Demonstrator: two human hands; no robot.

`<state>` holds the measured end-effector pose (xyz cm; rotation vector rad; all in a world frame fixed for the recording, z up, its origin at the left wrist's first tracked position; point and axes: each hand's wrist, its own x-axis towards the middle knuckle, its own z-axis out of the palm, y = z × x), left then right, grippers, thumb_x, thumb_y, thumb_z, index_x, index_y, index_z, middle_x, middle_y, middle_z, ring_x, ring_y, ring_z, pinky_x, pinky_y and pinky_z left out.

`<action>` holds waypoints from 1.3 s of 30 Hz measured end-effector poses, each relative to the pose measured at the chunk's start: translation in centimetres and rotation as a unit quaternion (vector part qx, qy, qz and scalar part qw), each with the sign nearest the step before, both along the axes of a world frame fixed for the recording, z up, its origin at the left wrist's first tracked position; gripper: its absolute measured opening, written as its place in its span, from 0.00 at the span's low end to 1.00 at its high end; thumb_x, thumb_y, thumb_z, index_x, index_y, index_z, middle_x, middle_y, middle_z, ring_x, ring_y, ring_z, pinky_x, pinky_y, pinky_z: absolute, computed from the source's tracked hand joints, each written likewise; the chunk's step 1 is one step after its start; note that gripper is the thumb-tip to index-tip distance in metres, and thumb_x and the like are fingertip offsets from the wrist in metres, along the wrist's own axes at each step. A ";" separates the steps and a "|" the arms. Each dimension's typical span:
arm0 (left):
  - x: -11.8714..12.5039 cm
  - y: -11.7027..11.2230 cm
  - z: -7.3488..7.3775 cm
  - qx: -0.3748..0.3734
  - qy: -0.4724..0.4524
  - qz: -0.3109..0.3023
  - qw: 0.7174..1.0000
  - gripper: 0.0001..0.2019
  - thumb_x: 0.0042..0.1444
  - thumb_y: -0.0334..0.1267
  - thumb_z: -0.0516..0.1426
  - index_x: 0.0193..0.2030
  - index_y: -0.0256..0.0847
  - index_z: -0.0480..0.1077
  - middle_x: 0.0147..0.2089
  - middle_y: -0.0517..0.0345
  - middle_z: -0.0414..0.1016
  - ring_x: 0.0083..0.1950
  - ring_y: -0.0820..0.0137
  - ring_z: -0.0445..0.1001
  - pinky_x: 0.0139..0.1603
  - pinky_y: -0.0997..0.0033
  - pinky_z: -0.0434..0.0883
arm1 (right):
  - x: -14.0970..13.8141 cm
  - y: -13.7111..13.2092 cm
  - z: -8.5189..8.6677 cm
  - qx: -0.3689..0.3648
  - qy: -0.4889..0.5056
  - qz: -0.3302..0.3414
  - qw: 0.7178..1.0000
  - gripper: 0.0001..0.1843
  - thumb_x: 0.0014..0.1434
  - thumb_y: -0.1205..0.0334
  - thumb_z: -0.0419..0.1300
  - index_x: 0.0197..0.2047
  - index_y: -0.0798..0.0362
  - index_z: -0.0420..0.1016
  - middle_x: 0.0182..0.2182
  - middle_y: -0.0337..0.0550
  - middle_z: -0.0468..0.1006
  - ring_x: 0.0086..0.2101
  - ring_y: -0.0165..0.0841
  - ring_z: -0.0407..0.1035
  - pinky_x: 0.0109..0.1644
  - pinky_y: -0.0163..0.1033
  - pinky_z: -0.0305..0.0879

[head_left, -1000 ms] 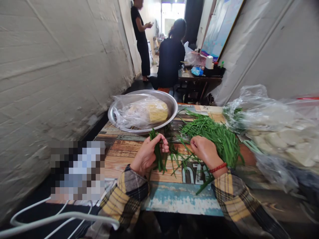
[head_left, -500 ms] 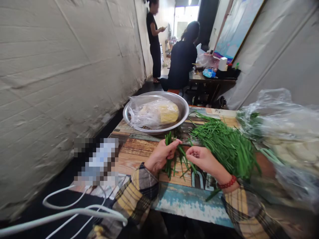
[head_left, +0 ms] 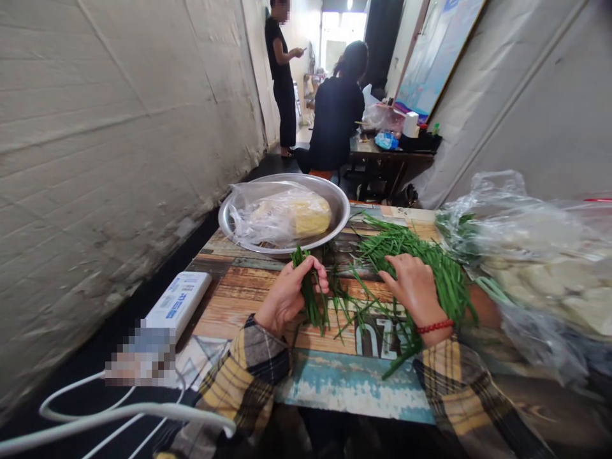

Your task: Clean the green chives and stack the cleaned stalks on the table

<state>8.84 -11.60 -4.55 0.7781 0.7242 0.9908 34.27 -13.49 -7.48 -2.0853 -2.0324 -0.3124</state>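
A small bunch of garlic chives (head_left: pixel 310 299) is gripped in my left hand (head_left: pixel 289 290), its stalks standing nearly upright between thumb and curled fingers. Over the left edge of a large heap of garlic chives (head_left: pixel 430 261), my right hand (head_left: pixel 414 287) is held back-up. Its thumb and forefinger are apart with nothing visible between them; the other fingertips are partly hidden. Loose chive stalks (head_left: pixel 351 306) lie scattered on the wooden table (head_left: pixel 258 284) between both hands.
A metal basin (head_left: pixel 343 223) holding a bagged yellowish item (head_left: pixel 310 217) stands behind my left hand. Clear plastic bags (head_left: pixel 516 223) with pale contents crowd the right side. A white power bank (head_left: pixel 184 293) with cables (head_left: pixel 157 411) lies at left. Two people (head_left: pixel 335 121) are farther back.
My right hand has moved right onto the heap, its thumb and forefinger spreading apart. My left hand keeps its bunch, now turned slightly. The whole view has shifted a little.
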 end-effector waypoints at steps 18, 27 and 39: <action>-0.2 -0.1 0.1 0.016 -0.012 0.010 1.000 0.13 0.52 0.45 0.59 0.31 0.36 0.66 0.24 0.63 0.63 0.18 0.81 0.58 0.19 0.78 0.59 | -1.5 -0.2 0.2 0.016 0.358 0.063 0.931 0.16 0.53 0.56 0.57 0.39 0.56 0.78 0.32 0.45 0.78 0.29 0.33 0.69 0.35 0.38 0.65; -0.2 0.2 0.0 0.012 -0.002 0.022 1.000 0.12 0.52 0.44 0.59 0.31 0.36 0.66 0.23 0.63 0.64 0.18 0.80 0.59 0.19 0.77 0.60 | -2.2 -1.0 1.8 -0.109 0.525 0.089 0.840 0.20 0.56 0.53 0.56 0.45 0.56 0.76 0.33 0.47 0.80 0.31 0.34 0.73 0.32 0.37 0.68; -1.0 0.5 0.2 0.030 0.016 0.017 0.999 0.11 0.51 0.42 0.60 0.32 0.35 0.67 0.18 0.69 0.54 0.15 0.85 0.49 0.15 0.81 0.46 | -3.0 -1.0 -0.5 -0.110 0.196 0.204 0.953 0.16 0.62 0.66 0.49 0.43 0.49 0.78 0.37 0.44 0.77 0.40 0.34 0.70 0.46 0.38 0.62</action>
